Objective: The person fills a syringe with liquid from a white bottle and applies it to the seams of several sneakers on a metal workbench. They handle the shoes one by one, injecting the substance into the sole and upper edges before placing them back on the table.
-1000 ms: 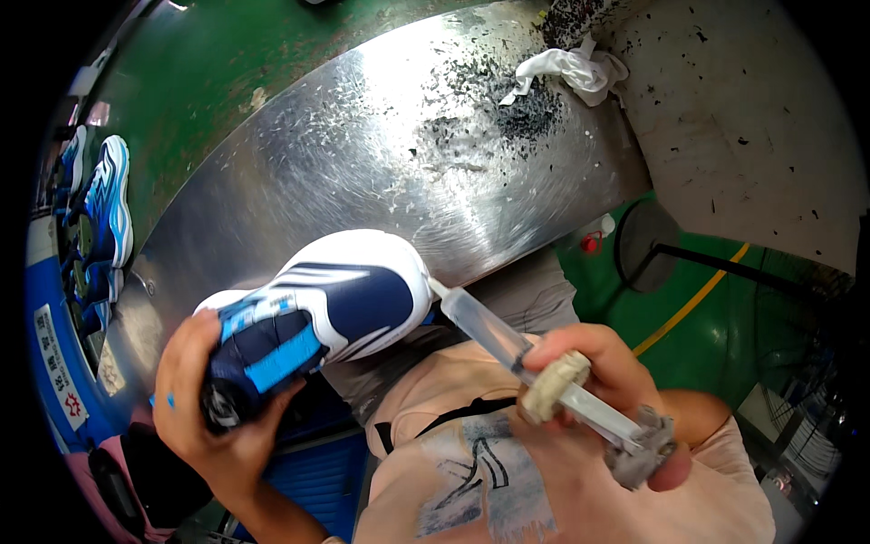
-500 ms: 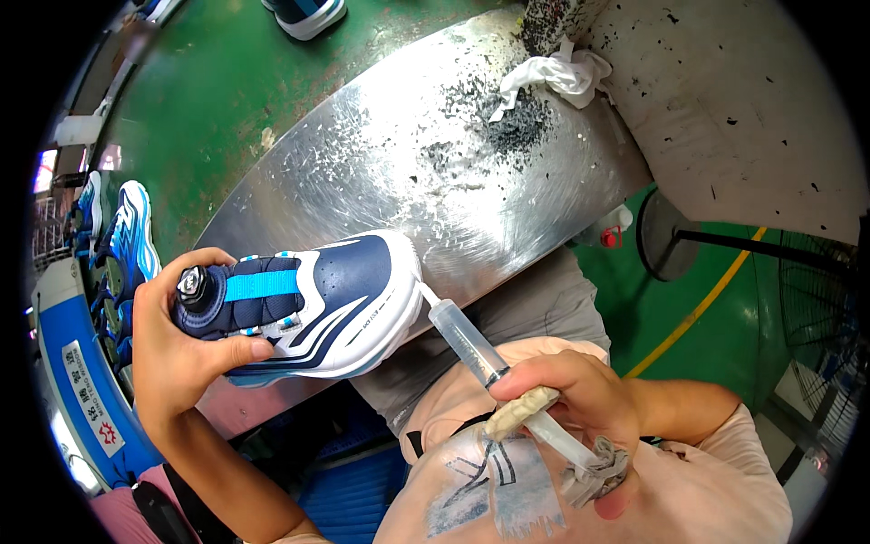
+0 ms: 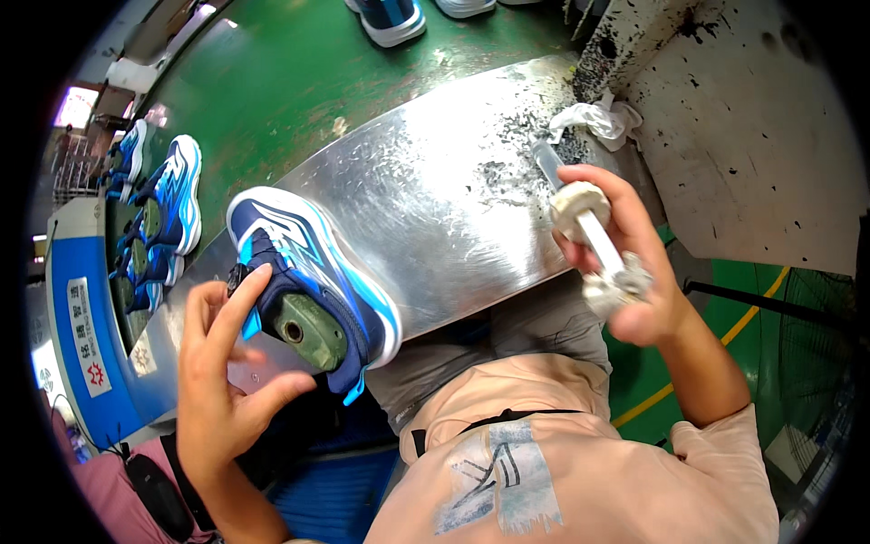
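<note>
A blue and white sneaker (image 3: 349,272) lies tilted on the metal table at the left, its toe pointing away from me. In its opening sits a green shoe last (image 3: 322,349) with a round metal-rimmed hole. Beside the shoe's left side is my left hand (image 3: 217,381), fingers and thumb spread; the index fingertip overlaps the shoe near its tongue, and whether it touches I cannot tell. Over the right part of the table, my right hand (image 3: 648,249) is closed around a syringe (image 3: 596,238), its clear barrel pointing away. Whitish wrapping covers its flange and plunger end.
Crumpled white cloth (image 3: 603,122) and black residue lie on the far right of the metal table (image 3: 435,208), against a stained panel (image 3: 752,136). Several shoes (image 3: 172,195) stand at the left on the green surface (image 3: 281,72). More shoes (image 3: 390,18) are at the back.
The sneaker has turned so its toe points away and its opening faces me. My left hand has loosened from it. My right hand has carried the syringe away from the toe, farther right.
</note>
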`<state>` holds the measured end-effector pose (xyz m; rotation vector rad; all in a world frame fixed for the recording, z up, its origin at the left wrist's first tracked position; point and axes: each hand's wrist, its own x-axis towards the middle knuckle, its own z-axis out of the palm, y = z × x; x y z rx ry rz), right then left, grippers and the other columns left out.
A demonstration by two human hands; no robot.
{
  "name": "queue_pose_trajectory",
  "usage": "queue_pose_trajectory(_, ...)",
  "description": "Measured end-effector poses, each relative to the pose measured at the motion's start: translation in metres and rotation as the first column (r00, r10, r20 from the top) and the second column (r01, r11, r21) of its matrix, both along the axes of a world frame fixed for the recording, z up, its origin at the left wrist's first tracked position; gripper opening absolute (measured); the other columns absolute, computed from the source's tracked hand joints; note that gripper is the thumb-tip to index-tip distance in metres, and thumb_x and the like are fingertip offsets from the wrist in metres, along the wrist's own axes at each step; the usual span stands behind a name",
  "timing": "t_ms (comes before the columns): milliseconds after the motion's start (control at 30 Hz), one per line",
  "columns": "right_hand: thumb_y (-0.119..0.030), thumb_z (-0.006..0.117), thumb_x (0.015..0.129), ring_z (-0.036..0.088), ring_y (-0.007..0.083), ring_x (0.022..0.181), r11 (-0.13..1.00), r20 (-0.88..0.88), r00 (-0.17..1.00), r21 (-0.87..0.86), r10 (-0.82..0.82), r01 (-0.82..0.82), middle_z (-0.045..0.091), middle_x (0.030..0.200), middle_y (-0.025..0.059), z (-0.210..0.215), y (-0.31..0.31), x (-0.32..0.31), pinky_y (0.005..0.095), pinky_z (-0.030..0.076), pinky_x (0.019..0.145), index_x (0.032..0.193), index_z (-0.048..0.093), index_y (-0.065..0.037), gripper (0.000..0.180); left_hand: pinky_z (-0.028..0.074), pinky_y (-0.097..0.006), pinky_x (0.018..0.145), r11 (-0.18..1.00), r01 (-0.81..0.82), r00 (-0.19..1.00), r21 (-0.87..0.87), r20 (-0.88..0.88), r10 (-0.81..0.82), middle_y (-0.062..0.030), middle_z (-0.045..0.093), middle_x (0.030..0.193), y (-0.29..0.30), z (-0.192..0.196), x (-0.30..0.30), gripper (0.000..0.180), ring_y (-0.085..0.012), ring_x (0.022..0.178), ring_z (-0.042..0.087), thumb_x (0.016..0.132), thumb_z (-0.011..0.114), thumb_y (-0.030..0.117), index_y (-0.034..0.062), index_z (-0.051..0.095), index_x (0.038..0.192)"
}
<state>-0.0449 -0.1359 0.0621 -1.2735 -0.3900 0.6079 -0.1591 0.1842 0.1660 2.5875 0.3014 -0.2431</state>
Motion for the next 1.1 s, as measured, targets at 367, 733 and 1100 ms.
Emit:
queue_pose_trajectory(367, -0.040, 0.083, 0.066, 0.053, 0.0158, 0.079, 0.929, 0.305, 0.919, -0.342, 0.252, -0.141, 0.054, 0.109, 0.0103, -0.015, -0.008, -0.001, 0.0272, 0.046, 0.070, 0.139, 0.033, -0.007, 0.094, 0.044, -0.045, 0.098, 0.902, 0.410, 0.843, 0.133, 0.322, -0.431, -0.0185, 0.064, 0.108, 0.008, -0.049, 0.017, 0.049, -0.0371, 0.107, 0.061, 0.066, 0.071, 0.028, -0.0009, 0.064, 0.105)
queue_pose_trajectory(733, -0.053, 0.081, 0.061, 0.059, 0.0177, 0.088, 0.940, 0.393, 0.876, -0.297, 0.281, -0.168, 0.055, 0.109, 0.0135, -0.027, -0.007, 0.002, 0.0265, 0.049, 0.073, 0.136, 0.034, 0.001, 0.104, 0.040, -0.051, 0.101, 0.970, 0.137, 0.866, 0.202, 0.451, -0.217, -0.0206, 0.062, 0.111, -0.022, -0.059, -0.020, 0.051, -0.0393, 0.109, 0.059, 0.064, 0.068, 0.022, -0.0037, 0.063, 0.108)
queue_pose_trajectory(1100, -0.100, 0.040, 0.051, 0.032, 0.0063, 0.062, 0.687, -0.423, 0.749, 0.724, 0.510, -0.058, 0.047, 0.082, 0.0071, -0.010, 0.016, -0.021, 0.0174, 0.029, 0.052, 0.137, 0.028, 0.004, 0.135, 0.041, -0.051, 0.102, 0.964, 0.137, 0.873, 0.228, 0.433, -0.227, -0.0196, 0.062, 0.112, -0.021, -0.057, -0.019, 0.052, -0.0380, 0.110, 0.059, 0.063, 0.068, 0.019, -0.0028, 0.063, 0.109)
